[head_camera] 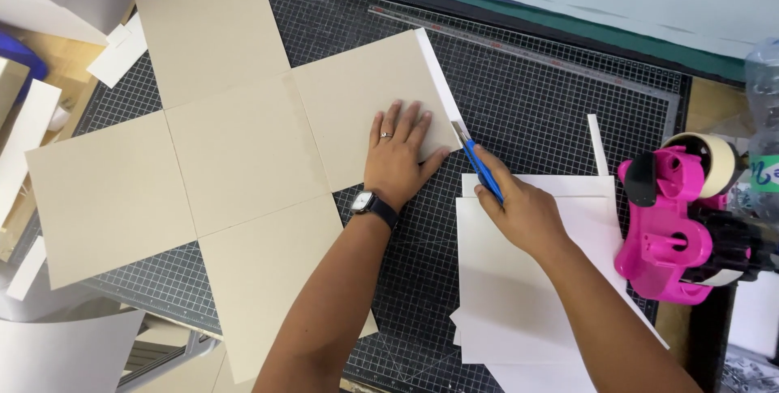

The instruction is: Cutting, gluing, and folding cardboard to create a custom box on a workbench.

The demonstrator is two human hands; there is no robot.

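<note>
Black gridded cutting mat [535,109]: cross-shaped grey cardboard [243,150], left hand [398,154] flat, fingers spread; right hand [519,210] grip clamped on blue utility knife [480,167].

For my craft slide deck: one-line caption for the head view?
Left hand flat on cross-shaped cardboard; right hand holds blue knife at its edge.

Left hand [398,156] lay flat on the cross-shaped board [243,150]; right hand [519,210] held a blue knife [479,163] at its white edge strip [438,77].
</note>
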